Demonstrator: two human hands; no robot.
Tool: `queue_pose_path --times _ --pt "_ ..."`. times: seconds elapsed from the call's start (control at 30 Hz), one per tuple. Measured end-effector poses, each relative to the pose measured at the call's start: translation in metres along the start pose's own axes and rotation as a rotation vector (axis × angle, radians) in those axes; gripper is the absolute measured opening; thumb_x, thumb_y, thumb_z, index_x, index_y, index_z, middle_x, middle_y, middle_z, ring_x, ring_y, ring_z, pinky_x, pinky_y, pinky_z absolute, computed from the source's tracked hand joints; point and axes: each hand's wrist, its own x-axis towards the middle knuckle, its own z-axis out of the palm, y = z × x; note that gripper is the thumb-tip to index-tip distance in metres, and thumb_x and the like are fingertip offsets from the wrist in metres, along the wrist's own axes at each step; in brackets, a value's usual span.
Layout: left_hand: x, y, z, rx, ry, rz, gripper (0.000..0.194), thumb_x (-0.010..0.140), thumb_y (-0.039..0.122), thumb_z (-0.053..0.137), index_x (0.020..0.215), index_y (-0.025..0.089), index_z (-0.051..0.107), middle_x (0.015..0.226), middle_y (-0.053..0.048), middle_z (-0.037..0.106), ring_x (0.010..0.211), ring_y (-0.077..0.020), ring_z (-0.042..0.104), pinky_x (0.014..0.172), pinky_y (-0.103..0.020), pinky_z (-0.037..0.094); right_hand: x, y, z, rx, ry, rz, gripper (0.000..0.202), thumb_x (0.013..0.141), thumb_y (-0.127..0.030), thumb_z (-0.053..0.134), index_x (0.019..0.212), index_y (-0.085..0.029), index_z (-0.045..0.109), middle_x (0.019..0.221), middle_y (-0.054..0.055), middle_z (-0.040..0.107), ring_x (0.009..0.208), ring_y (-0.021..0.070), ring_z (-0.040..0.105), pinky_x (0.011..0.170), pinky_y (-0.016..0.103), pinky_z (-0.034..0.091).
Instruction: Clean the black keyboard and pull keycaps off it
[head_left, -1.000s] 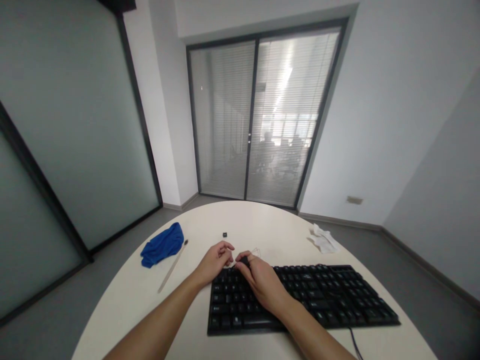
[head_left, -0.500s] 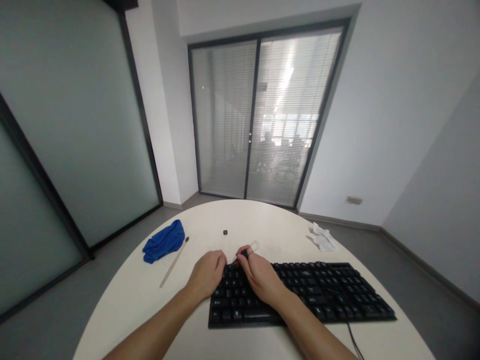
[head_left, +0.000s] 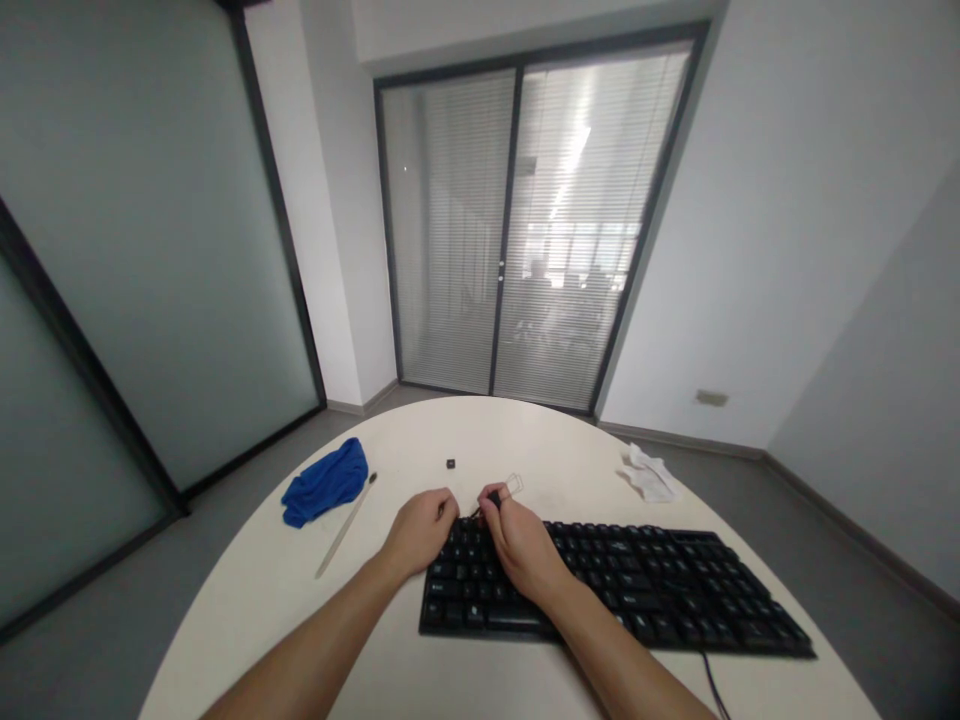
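Note:
A black keyboard [head_left: 637,585] lies on the round cream table, slightly turned. At its upper left corner is my left hand [head_left: 421,530], its fingers closed at the keyboard's edge; what they hold, if anything, is hidden. My right hand [head_left: 521,540] is closed around a small tool with a black handle [head_left: 494,498] and thin wire loops [head_left: 514,485], above the keyboard's left part. A thin end of the tool points toward my left hand. Beyond the hands a small black keycap [head_left: 451,464] rests on the table.
A blue cloth [head_left: 326,483] and a thin brush [head_left: 346,525] with a dark tip lie at the left of the table [head_left: 405,680]. Crumpled white tissue [head_left: 649,474] sits near the right edge. The keyboard's cable [head_left: 715,685] runs toward the front edge.
The keyboard has turned slightly, its right end now nearer and farther right. Both hands have shifted slightly away from me, still closed, with the tool still in my right hand.

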Motion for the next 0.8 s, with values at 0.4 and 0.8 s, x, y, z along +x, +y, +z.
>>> queue_pose_path --times 0.4,0.8 --pt "-0.0026 -0.0041 0.0001 -0.141 -0.046 0.119 0.023 0.088 0.023 0.048 0.082 0.020 0.070 0.083 -0.003 0.071 0.081 -0.0194 0.063 0.077 -0.028 0.044 -0.0006 0.0010 -0.0035 0.080 -0.015 0.050 0.022 0.101 -0.038 0.030 0.102 -0.022 0.045 0.076 0.002 0.063 0.073 0.0210 0.062 0.069 0.029 0.039" --pt "-0.0048 -0.0009 -0.0023 -0.144 -0.046 0.115 0.017 0.086 0.020 0.050 0.081 0.019 0.066 0.078 -0.001 0.069 0.076 -0.0172 0.062 0.071 -0.025 0.042 0.0009 0.0040 -0.0037 0.178 0.008 0.062 0.022 0.100 -0.039 0.032 0.099 -0.023 0.046 0.079 0.003 0.066 0.077 0.0203 0.063 0.074 0.030 0.042"
